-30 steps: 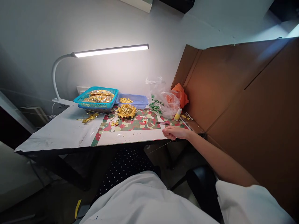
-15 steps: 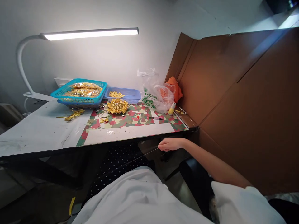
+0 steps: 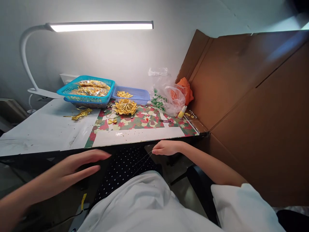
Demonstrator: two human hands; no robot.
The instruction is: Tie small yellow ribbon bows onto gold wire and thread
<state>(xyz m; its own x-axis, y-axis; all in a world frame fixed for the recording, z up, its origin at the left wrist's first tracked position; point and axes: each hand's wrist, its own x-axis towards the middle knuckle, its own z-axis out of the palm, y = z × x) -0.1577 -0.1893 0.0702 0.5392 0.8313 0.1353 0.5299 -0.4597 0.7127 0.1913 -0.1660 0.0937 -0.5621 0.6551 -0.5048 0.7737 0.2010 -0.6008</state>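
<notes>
My right hand [image 3: 166, 148] is closed in a pinch just below the table's front edge. From its fingertips thin thread [image 3: 143, 158] hangs in two fine strands over my dotted trousers. My left hand [image 3: 82, 166], a little blurred, reaches in from the left with thumb and fingers apart and nothing between them. On the patterned sheet lie a bundle of gold ribbon bows [image 3: 125, 107] and one single gold bow [image 3: 112, 121]. Tweezers [image 3: 166, 121] rest farther right, beside a yellow bottle with a pale cap [image 3: 182, 112].
A turquoise basket [image 3: 63, 91] with bagged gold pieces and a blue tray [image 3: 142, 95] stand at the back. Plastic bags [image 3: 172, 103] lean by the cardboard wall [image 3: 241, 83] on the right. A lamp [image 3: 101, 26] arches overhead. More gold ribbon [image 3: 82, 114] lies left.
My left hand has come into view from the left, open. My right hand has shifted slightly left, still pinching the thread, which now shows two slacker strands instead of one taut line.
</notes>
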